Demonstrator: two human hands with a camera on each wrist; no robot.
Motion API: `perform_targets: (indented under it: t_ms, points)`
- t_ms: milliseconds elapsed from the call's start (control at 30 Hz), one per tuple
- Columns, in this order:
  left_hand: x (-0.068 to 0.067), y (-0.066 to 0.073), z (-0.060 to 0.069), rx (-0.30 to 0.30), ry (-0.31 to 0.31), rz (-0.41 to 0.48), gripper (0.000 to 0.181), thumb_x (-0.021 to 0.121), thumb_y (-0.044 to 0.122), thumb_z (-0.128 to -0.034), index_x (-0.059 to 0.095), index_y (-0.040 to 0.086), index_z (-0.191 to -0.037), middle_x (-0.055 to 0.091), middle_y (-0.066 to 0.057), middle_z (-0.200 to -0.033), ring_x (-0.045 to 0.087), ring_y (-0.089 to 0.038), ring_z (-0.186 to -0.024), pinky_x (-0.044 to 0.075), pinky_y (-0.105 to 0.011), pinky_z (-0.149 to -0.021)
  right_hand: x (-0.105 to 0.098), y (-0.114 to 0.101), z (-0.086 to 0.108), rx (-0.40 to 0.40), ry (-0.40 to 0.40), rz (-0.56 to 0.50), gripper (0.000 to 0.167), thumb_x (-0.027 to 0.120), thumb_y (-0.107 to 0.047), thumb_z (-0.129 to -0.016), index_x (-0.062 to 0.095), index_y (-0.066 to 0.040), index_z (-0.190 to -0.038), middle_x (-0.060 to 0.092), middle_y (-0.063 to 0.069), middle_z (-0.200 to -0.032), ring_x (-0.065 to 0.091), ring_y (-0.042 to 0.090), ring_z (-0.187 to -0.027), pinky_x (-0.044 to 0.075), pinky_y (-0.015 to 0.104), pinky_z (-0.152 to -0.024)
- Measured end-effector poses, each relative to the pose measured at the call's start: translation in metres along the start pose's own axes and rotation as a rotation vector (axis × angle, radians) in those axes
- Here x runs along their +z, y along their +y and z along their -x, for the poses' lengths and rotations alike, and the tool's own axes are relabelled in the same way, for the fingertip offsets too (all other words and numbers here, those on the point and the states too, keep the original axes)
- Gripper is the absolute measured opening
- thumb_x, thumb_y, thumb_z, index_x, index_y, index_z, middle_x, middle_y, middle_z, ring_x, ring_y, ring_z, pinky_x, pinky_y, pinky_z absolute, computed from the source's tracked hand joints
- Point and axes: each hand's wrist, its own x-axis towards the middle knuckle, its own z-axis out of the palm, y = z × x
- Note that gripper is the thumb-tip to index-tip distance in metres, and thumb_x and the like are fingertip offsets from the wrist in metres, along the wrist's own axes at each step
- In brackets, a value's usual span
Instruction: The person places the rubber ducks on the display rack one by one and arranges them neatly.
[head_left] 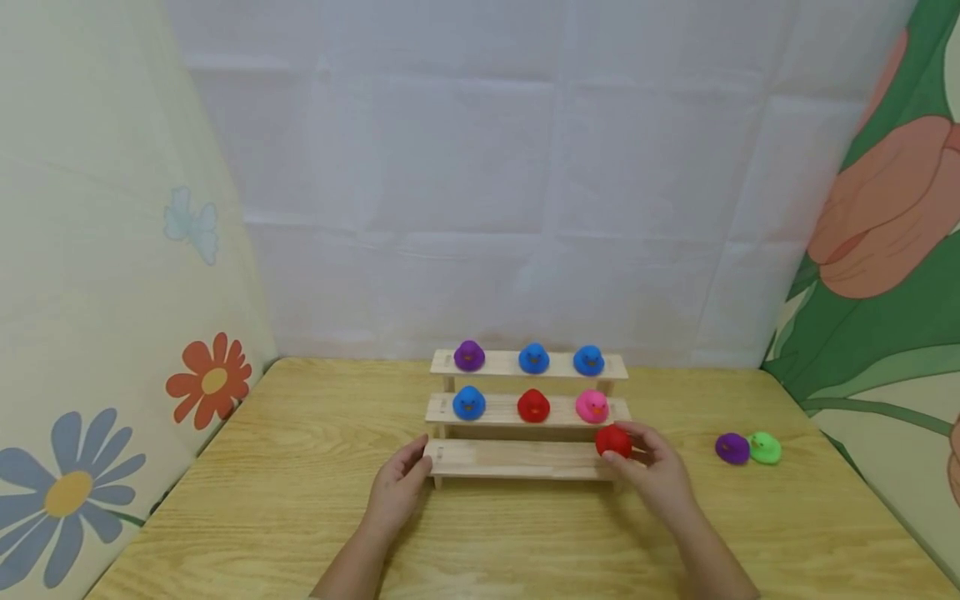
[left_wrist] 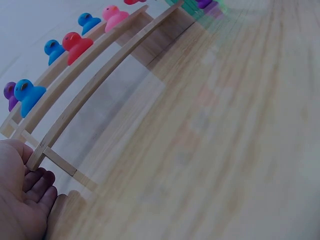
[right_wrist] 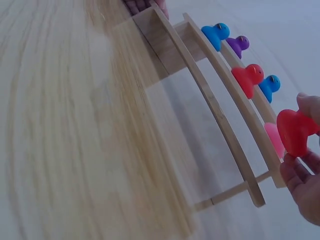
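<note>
A three-step wooden display rack [head_left: 517,458] stands on the table. My right hand [head_left: 660,475] pinches a red rubber duck [head_left: 613,442] between thumb and fingers, just over the right end of the bottom step; the right wrist view shows this red duck [right_wrist: 295,132] raised above that step. At the rack's left end is my left hand [head_left: 397,487], its thumb and fingers about the end of the bottom step [left_wrist: 37,159]. On the middle step sit a blue duck [head_left: 468,403], a red duck [head_left: 533,406] and a pink duck [head_left: 592,407].
The top step carries a purple duck [head_left: 469,356] and two blue ducks, one central [head_left: 534,358], one at right [head_left: 588,360]. Right of the rack, a purple duck [head_left: 732,448] and a green duck [head_left: 765,448] lie side by side on the wood-grain table [head_left: 300,467]. A white cloth [head_left: 480,167] hangs behind.
</note>
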Motion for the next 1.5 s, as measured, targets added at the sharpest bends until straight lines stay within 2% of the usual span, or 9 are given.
perform_targets:
  t_ms: [100,267,533,667,800,933,1167,1500]
  points:
    - [0.0,0.0,0.0,0.001,0.001,-0.003,0.046,0.05,0.013,-0.1011,0.044,-0.004,-0.143,0.048,-0.024,-0.146,0.045,-0.033,-0.136,0.041,-0.04,-0.111,0.006,-0.001,0.001,-0.044,-0.004,-0.001,0.047,0.077,-0.01,-0.083,0.061,-0.002,-0.126,0.063,0.019,-0.127,0.061,0.011,-0.102,0.051,0.014,-0.082]
    - [0.001,-0.001,-0.001,0.007,0.006,-0.003,0.046,0.051,0.012,-0.1007,0.045,-0.005,-0.143,0.049,-0.024,-0.145,0.045,-0.032,-0.135,0.041,-0.039,-0.111,0.016,-0.004,0.004,-0.066,-0.026,-0.049,0.045,0.078,-0.006,-0.08,0.064,-0.002,-0.122,0.065,0.017,-0.12,0.06,0.005,-0.097,0.053,0.015,-0.08]
    - [0.001,-0.002,-0.002,0.013,0.01,0.004,0.045,0.051,0.011,-0.1006,0.045,-0.006,-0.142,0.05,-0.024,-0.144,0.046,-0.032,-0.134,0.042,-0.036,-0.11,0.031,-0.012,0.007,-0.013,-0.09,-0.074,0.044,0.079,-0.01,-0.081,0.065,-0.007,-0.123,0.065,0.013,-0.12,0.061,0.019,-0.105,0.053,0.016,-0.082]
    - [0.001,-0.002,-0.002,0.017,0.015,0.003,0.045,0.05,0.011,-0.1008,0.046,-0.006,-0.142,0.05,-0.024,-0.143,0.046,-0.033,-0.134,0.043,-0.038,-0.11,0.04,-0.014,0.007,-0.004,-0.109,-0.081,0.043,0.08,-0.01,-0.08,0.066,-0.008,-0.121,0.065,0.012,-0.119,0.061,0.02,-0.104,0.053,0.015,-0.081]
    - [0.001,-0.002,-0.001,0.014,0.017,-0.003,0.045,0.051,0.012,-0.1008,0.046,-0.005,-0.142,0.05,-0.024,-0.144,0.046,-0.033,-0.134,0.042,-0.04,-0.111,0.05,-0.016,0.007,-0.021,-0.121,-0.089,0.041,0.081,-0.008,-0.079,0.067,-0.006,-0.118,0.067,0.013,-0.117,0.063,0.021,-0.104,0.054,0.018,-0.084]
    - [0.001,-0.002,-0.001,0.003,0.017,-0.006,0.045,0.051,0.011,-0.1004,0.046,-0.004,-0.142,0.05,-0.023,-0.144,0.046,-0.032,-0.135,0.042,-0.039,-0.111,0.059,-0.019,0.007,-0.015,-0.142,-0.085,0.042,0.081,-0.011,-0.08,0.067,-0.008,-0.119,0.068,0.01,-0.117,0.062,0.02,-0.105,0.056,0.027,-0.09]
    - [0.001,-0.001,0.0,-0.001,0.011,-0.009,0.045,0.051,0.012,-0.1009,0.045,-0.004,-0.143,0.049,-0.024,-0.145,0.044,-0.033,-0.136,0.04,-0.044,-0.113,0.072,-0.019,0.005,-0.061,-0.173,-0.113,0.041,0.08,-0.009,-0.08,0.067,-0.008,-0.119,0.068,0.01,-0.115,0.063,0.021,-0.105,0.052,0.017,-0.086]
    - [0.001,0.0,-0.001,-0.001,0.01,-0.015,0.045,0.051,0.011,-0.1008,0.045,-0.004,-0.143,0.049,-0.023,-0.145,0.045,-0.033,-0.136,0.04,-0.043,-0.112,0.093,-0.023,0.003,-0.091,-0.235,-0.097,0.042,0.081,-0.011,-0.079,0.067,-0.007,-0.119,0.068,0.012,-0.112,0.063,0.022,-0.103,0.055,0.025,-0.089]
